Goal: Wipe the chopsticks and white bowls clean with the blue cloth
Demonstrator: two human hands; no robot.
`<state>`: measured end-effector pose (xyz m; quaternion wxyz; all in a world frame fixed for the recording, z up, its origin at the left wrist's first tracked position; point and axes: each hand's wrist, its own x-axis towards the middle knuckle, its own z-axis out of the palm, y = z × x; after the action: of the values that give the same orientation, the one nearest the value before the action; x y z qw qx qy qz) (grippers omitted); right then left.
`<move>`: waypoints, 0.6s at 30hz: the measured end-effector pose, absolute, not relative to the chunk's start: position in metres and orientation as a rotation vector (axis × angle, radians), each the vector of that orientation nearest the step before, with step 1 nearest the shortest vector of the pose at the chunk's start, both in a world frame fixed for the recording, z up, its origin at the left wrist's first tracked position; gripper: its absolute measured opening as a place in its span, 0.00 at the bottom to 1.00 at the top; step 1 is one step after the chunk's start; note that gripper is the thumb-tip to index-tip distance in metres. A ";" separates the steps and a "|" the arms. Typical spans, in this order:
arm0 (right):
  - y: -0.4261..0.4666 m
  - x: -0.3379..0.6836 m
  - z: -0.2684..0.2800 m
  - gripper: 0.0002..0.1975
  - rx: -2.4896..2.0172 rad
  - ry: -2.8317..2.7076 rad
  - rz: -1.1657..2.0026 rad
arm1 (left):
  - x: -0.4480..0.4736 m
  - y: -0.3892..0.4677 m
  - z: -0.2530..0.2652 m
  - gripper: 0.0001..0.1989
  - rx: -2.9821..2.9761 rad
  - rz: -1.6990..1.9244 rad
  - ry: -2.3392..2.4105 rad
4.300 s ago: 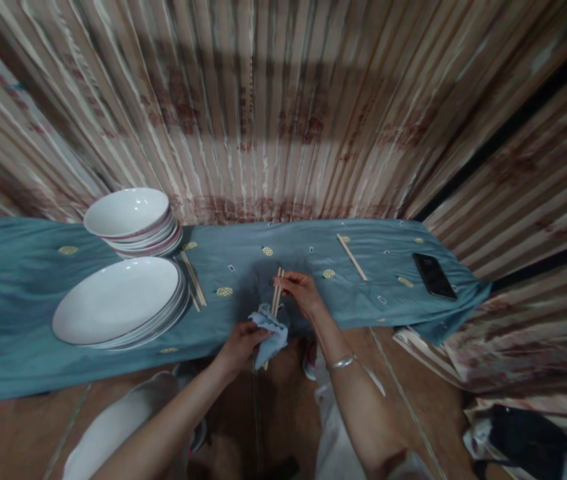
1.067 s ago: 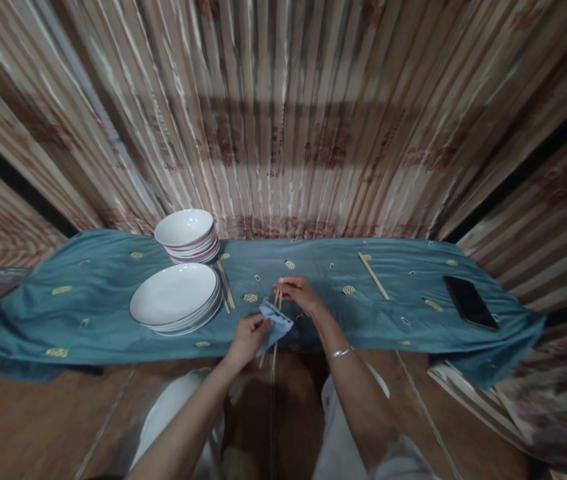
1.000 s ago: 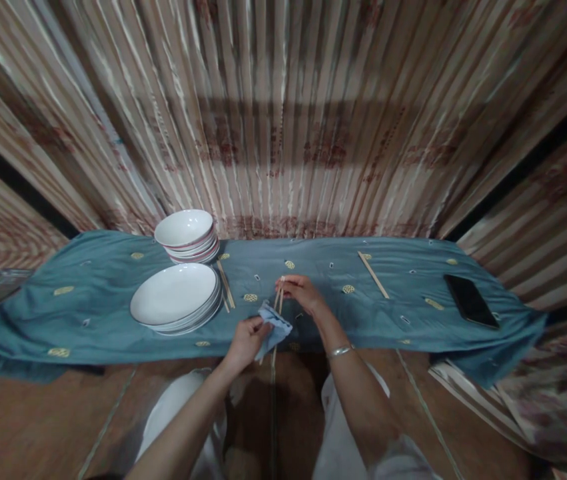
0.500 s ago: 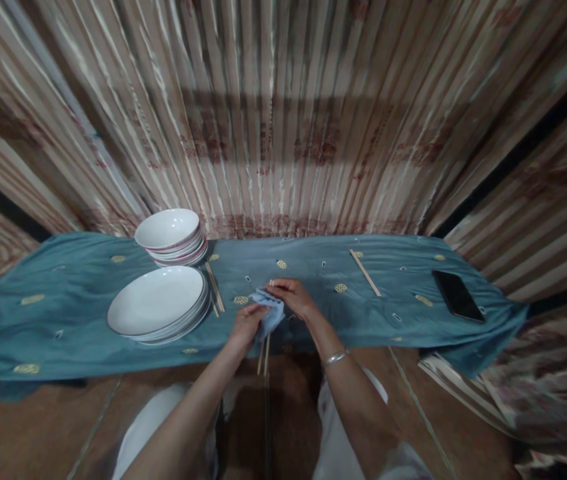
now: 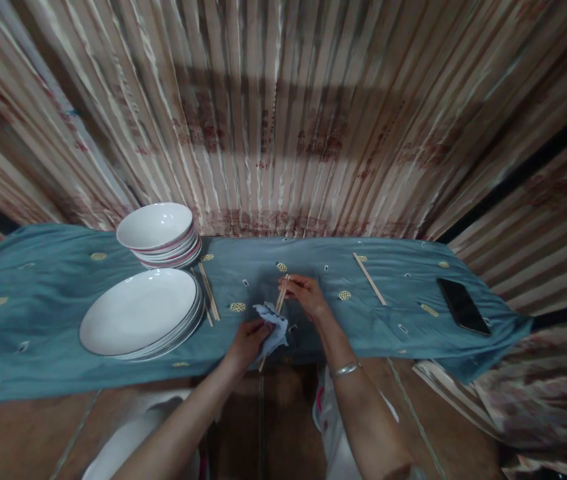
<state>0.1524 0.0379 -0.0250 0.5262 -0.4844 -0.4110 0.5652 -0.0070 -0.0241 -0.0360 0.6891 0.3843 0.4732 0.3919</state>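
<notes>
Right hand [image 5: 301, 291] pinches chopsticks [image 5: 282, 298] near far end; left hand [image 5: 249, 341] clamps cloth [image 5: 274, 333] over their middle, above table [image 5: 378, 337] front edge. Chopsticks likely light, stiff, slightly slippery: grip by end. Cloth looks soft.

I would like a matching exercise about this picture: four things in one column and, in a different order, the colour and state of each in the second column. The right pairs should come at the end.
Column one
1. phone
2. bowls
3. cloth
4. plates

Column two
A. light blue, held in the left hand
B. white with a thin dark rim, stacked
C. black, lying flat
D. white with red bands on the outside, stacked

Right pairs: 1-C, 2-D, 3-A, 4-B
</notes>
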 end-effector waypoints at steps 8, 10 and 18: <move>0.040 0.169 -0.024 0.17 -1.192 -0.890 1.265 | -0.010 -0.040 -0.030 0.17 0.824 0.781 1.022; 0.041 0.170 -0.025 0.18 -1.200 -0.867 1.235 | -0.010 -0.041 -0.030 0.17 0.812 0.755 1.000; 0.040 0.164 -0.031 0.17 -1.224 -0.894 1.217 | -0.014 -0.034 -0.041 0.15 0.810 0.716 0.973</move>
<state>0.1641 0.0399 -0.0310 0.5639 -0.5199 -0.3800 0.5170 -0.0144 -0.0345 -0.0411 0.7469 0.3704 0.4449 0.3272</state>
